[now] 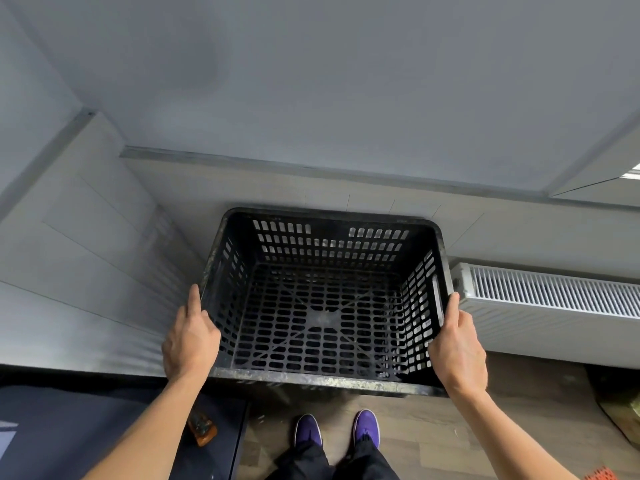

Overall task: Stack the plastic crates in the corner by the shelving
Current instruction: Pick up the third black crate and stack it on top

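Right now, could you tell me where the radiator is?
The white radiator runs along the wall at the right, just beside the black crate near the right hand.

Wood-plank floor (pixel 433 441) under me, grey-brown boards. My two purple shoes (pixel 308 432) stand on it, side by side, toes toward the wall. Dark mat (pixel 86 427) lies on the floor at my left, its edge near the left shoe. A small orange-and-dark object (pixel 202 432) sits on the mat near that edge; can't tell what it is. Something orange (pixel 602 474) at the floor's far right corner, cut off.
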The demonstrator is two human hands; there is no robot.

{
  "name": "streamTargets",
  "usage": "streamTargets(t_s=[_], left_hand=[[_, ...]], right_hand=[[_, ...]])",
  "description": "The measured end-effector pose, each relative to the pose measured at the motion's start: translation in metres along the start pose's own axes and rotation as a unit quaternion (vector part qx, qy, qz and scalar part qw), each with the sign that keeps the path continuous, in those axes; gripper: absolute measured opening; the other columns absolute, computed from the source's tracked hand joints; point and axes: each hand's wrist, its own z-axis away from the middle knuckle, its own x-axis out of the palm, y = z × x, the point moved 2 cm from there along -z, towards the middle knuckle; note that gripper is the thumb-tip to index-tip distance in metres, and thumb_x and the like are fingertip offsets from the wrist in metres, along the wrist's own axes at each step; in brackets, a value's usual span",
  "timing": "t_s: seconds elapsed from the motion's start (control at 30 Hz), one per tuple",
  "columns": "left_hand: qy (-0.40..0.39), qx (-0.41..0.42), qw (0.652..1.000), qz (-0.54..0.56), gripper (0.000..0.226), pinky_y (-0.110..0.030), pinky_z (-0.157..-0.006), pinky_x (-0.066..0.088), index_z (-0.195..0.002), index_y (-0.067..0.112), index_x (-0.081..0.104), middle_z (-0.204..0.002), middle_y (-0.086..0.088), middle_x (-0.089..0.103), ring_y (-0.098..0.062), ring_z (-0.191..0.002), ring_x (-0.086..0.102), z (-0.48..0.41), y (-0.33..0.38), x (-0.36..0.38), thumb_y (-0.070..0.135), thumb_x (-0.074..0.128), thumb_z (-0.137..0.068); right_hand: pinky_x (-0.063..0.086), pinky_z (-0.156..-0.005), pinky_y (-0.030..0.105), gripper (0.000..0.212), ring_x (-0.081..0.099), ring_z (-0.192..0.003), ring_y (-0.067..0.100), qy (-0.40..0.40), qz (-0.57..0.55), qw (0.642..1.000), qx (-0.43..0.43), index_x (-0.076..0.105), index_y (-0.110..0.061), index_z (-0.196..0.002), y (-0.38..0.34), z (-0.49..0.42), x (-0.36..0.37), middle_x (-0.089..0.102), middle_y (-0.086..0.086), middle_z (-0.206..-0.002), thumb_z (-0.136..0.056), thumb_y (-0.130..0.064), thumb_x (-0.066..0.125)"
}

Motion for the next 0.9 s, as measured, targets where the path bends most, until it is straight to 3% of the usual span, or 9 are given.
streamTargets(t_s=[0.1, 0.17, 0.27, 0.37, 0.5, 0.57, 0.7, 0.8, 0.9], left_hand=[[-0.027, 0.012, 1.000, -0.011, 0.061, -0.040, -0.066, 0.045, -0.156, 0.021, 0.015, -0.136, -0.013, 0.052, -0.036, -0.094, 0.063, 0.002, -0.002, 0.005, 0.032, 0.040, -0.101], [-0.037, 0.029, 0.998, -0.034, 0.067, -0.044, -0.073, 0.049, -0.156, 0.017, 0.012, -0.138, -0.015, 0.047, -0.035, -0.102, 0.060, 0.002, -0.006, 0.007, 0.040, 0.040, -0.100], [-0.001, 0.055, 0.995, -0.079, 0.066, -0.052, -0.090, 0.044, -0.152, 0.008, 0.027, -0.138, -0.020, 0.042, -0.039, -0.113, 0.051, 0.017, -0.004, 0.009, 0.043, 0.040, -0.097], [0.049, 0.118, 0.991, -0.045, 0.059, -0.058, -0.103, 0.032, -0.142, 0.012, 0.047, -0.141, -0.018, 0.042, -0.038, -0.126, 0.043, 0.062, 0.014, 0.008, 0.045, 0.038, -0.095], [-0.010, 0.260, 0.965, -0.007, 0.051, -0.054, -0.117, 0.018, -0.136, 0.021, 0.056, -0.141, -0.003, 0.052, -0.024, -0.137, 0.042, 0.142, 0.042, 0.021, 0.049, 0.037, -0.098], [-0.057, 0.276, 0.959, -0.021, 0.053, -0.052, -0.118, 0.017, -0.136, 0.023, 0.055, -0.135, 0.002, 0.057, -0.020, -0.134, 0.045, 0.168, 0.052, 0.030, 0.054, 0.037, -0.097], [-0.072, 0.283, 0.956, -0.033, 0.043, -0.047, -0.116, 0.019, -0.127, 0.023, 0.062, -0.122, 0.005, 0.064, -0.018, -0.123, 0.056, 0.182, 0.078, 0.036, 0.046, 0.050, -0.092], [-0.108, 0.295, 0.948, -0.041, 0.038, -0.039, -0.118, 0.009, -0.128, 0.028, 0.060, -0.120, 0.009, 0.063, -0.015, -0.122, 0.055, 0.189, 0.110, 0.031, 0.041, 0.058, -0.093], [-0.157, 0.272, 0.948, -0.057, 0.042, -0.048, -0.121, 0.001, -0.139, 0.031, 0.046, -0.132, 0.008, 0.053, -0.015, -0.133, 0.040, 0.200, 0.139, 0.030, 0.045, 0.045, -0.099]], right_hand=[[0.044, -0.059, 0.037, 0.078, 0.048, -0.076, 0.025, 0.003, 0.027, 1.000, -0.006, 0.005, -0.015, -0.153, 0.003, 0.001, 0.002, 0.048, 0.013, -0.120, -0.088, -0.003, 0.045], [0.047, -0.061, 0.039, 0.081, 0.050, -0.087, 0.027, -0.001, 0.036, 0.999, -0.013, 0.004, -0.013, -0.153, 0.005, 0.001, 0.004, 0.047, 0.014, -0.122, -0.086, -0.002, 0.046], [0.052, -0.072, 0.043, 0.080, 0.047, -0.108, 0.031, -0.007, 0.050, 0.998, -0.025, 0.003, -0.007, -0.153, 0.004, 0.002, 0.004, 0.043, 0.017, -0.129, -0.084, -0.003, 0.045], [0.049, -0.093, 0.047, 0.076, 0.042, -0.115, 0.037, 0.006, 0.077, 0.995, -0.059, 0.013, 0.001, -0.149, 0.006, 0.001, 0.002, 0.038, 0.023, -0.137, -0.082, -0.002, 0.046], [0.032, -0.111, 0.050, 0.056, 0.036, -0.128, 0.041, 0.038, 0.117, 0.978, -0.168, 0.042, -0.006, -0.139, 0.005, 0.009, 0.003, 0.033, 0.026, -0.147, -0.086, -0.013, 0.057], [0.034, -0.110, 0.044, 0.036, 0.041, -0.127, 0.034, 0.032, 0.091, 0.966, -0.239, 0.059, -0.013, -0.127, -0.002, 0.026, 0.001, 0.045, 0.017, -0.143, -0.096, -0.029, 0.049], [0.049, -0.086, 0.035, 0.052, 0.057, -0.096, 0.020, -0.037, 0.039, 0.932, -0.358, 0.067, -0.025, -0.103, -0.015, 0.069, 0.004, 0.063, -0.005, -0.107, -0.103, -0.047, 0.020], [0.050, -0.073, 0.036, 0.062, 0.063, -0.082, 0.021, -0.054, 0.057, 0.934, -0.350, 0.064, -0.028, -0.097, -0.006, 0.082, 0.012, 0.066, -0.007, -0.087, -0.099, -0.057, 0.009], [0.050, -0.077, 0.037, 0.072, 0.065, -0.083, 0.021, -0.067, 0.087, 0.942, -0.318, 0.066, -0.027, -0.104, 0.011, 0.078, 0.011, 0.069, -0.005, -0.087, -0.094, -0.068, 0.007]])
